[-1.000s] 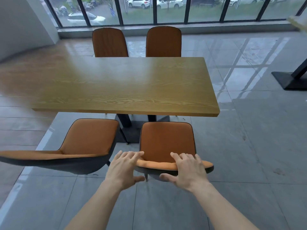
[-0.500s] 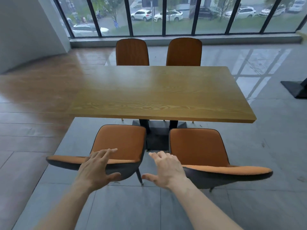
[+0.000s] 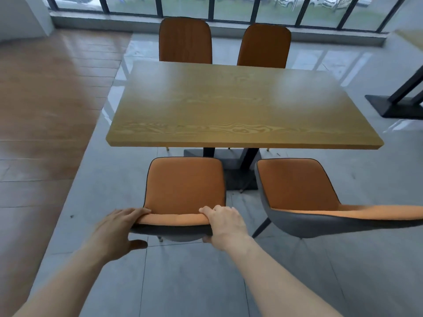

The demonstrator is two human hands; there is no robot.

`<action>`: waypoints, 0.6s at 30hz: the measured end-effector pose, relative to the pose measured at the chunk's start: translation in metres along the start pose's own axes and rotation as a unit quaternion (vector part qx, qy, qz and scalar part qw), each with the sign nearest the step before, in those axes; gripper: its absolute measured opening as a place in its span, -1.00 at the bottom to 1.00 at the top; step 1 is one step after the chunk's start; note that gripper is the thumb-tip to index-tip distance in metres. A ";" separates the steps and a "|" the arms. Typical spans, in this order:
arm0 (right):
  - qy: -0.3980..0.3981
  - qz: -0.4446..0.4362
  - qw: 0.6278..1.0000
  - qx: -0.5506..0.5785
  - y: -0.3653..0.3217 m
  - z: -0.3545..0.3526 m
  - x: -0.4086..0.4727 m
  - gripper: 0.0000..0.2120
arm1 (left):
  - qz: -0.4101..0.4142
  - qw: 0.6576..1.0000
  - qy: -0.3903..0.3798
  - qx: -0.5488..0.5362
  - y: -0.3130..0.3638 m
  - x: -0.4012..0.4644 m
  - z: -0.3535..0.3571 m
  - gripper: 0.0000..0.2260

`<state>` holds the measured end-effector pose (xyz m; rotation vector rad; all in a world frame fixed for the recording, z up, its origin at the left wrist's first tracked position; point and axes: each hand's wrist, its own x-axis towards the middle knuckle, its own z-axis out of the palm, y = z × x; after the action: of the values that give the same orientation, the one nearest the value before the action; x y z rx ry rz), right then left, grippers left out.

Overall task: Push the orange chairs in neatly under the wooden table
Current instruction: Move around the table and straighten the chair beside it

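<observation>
gripping the left chair by its backrest top, both hands on it. left hand is sitting at the left corner, fingers curling over the rim, thumb hanging loose below and not clamping. right hand is wrapping the right corner, fingers over the top, thumb tucked under the grey shell. so both are closing on the backrest, the right more firmly.

step in hand, as i'm reading it: starting the push on this chair. its seat is lying wholly clear of the table edge, not yet under it. the right chair is standing just beside it, also out from under the top, its back angling off to the right. two far chairs are sitting close against the far edge.

next move is calling for a straight forward shove, both hands even so the chair isn't yawing.

room: the seat is pointing at the gap left of the table base, and the base is lying near the seat's right front corner, so the legs could be clipping it if the chair is drifting right. the gap to the right chair is narrow. left side is open floor.
</observation>
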<state>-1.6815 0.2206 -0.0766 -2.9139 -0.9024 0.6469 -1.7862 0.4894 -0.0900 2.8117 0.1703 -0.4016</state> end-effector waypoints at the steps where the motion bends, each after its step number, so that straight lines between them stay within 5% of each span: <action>1: 0.009 0.004 1.000 -0.001 0.000 0.002 0.004 -0.35 | 0.011 1.000 0.009 -0.010 -0.003 0.006 0.003 -0.38; 6: 0.031 0.012 0.999 -0.014 -0.001 0.010 0.006 -0.53 | 0.026 0.997 0.064 -0.021 -0.004 0.011 0.016 -0.59; 18: 0.038 0.003 0.999 -0.039 0.019 0.013 0.003 -0.66 | 0.018 0.993 0.114 0.026 0.032 0.000 0.022 -0.63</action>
<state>-1.6742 0.2052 -0.0924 -2.9876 -0.9334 0.5085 -1.7869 0.4519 -0.1010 2.9015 0.1584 -0.0759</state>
